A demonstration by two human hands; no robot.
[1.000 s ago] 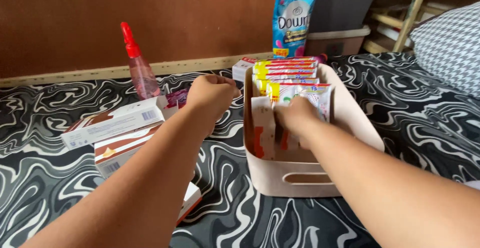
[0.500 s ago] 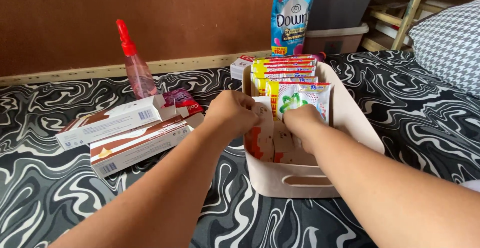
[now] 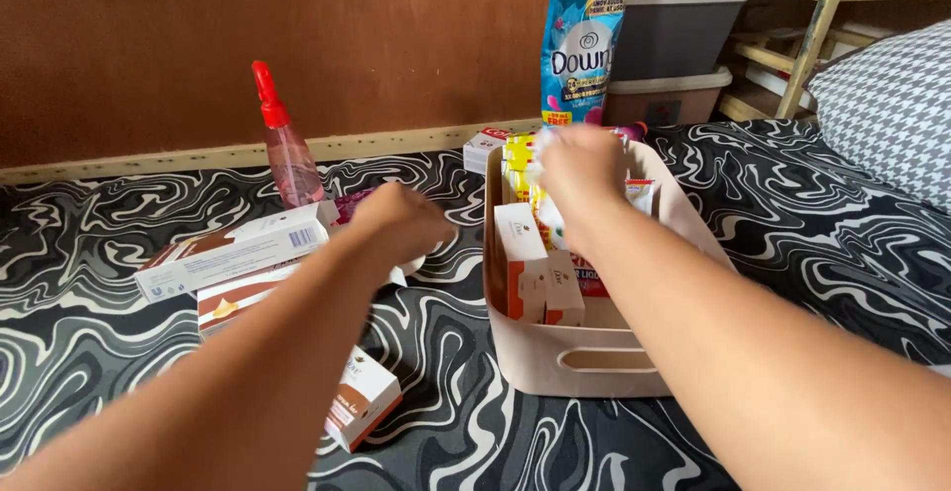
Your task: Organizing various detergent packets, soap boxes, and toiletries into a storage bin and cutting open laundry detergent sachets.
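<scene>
My right hand [image 3: 580,169] is over the far end of the beige plastic bin [image 3: 594,357], which sits on the black-and-white swirl-patterned cloth [image 3: 119,372] just right of centre. The hand is blurred, and something white shows at its fingers, but I cannot tell whether they are closed on it or loose. Inside the bin, two white-and-orange boxes [image 3: 535,273] stand upright at the near end, and a row of yellow-and-red packets [image 3: 517,169] stands behind them toward the far end. My left hand [image 3: 401,223] is outside the bin, just left of its rim, fingers curled inward; I cannot tell if it holds anything. Under and beside that hand lie long white cartons [image 3: 233,258] stacked at an angle, and a smaller white-and-brown box [image 3: 362,407] lies nearer me under my forearm. Farther left a pink spray bottle [image 3: 287,149] with a red nozzle stands upright. Beyond the bin a blue refill pouch [image 3: 581,50] stands in front of stacked grey storage tubs [image 3: 674,65], and a houndstooth pillow [image 3: 892,114] sits at the right edge.
</scene>
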